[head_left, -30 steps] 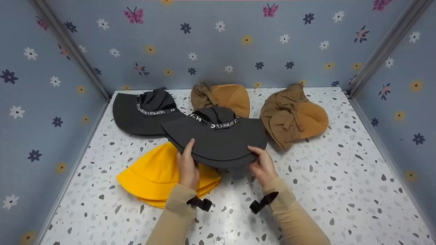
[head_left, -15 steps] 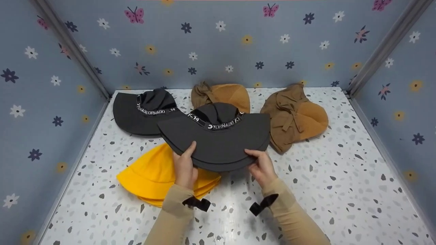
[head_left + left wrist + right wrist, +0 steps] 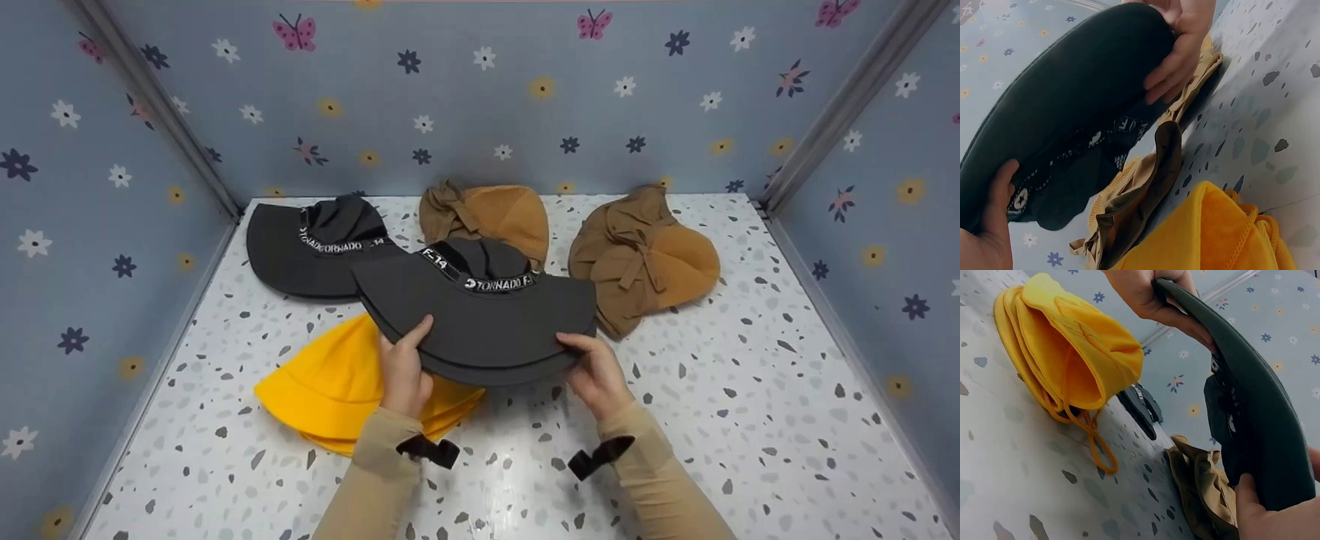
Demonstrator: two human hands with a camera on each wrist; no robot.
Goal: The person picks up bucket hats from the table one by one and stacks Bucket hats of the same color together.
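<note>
Both hands hold a dark grey sun hat [image 3: 480,322] by its wide, folded brim, above the table. A "TORNADO F-14" band runs along its crown. The left hand [image 3: 403,373] grips the brim's left side, thumb on top and fingers beneath. On the right side, the right hand [image 3: 598,371] pinches the brim the same way. In the left wrist view, the hat's underside [image 3: 1072,73] shows, with fingers curled against it. A yellow bucket hat [image 3: 322,382], partly hidden by the left hand, lies below the held hat.
At the back left lies another dark grey hat [image 3: 292,259]. Two brown hats with tan crowns lie behind, one at the back middle [image 3: 510,214] and one at the right [image 3: 645,262]. Flowered panels [image 3: 480,97] wall in the speckled white table [image 3: 750,420].
The held hat has shifted slightly right and toward the person, after rising a little half a second ago. The right hand moved slightly right; both hands keep their grip. The other hats stay put.
</note>
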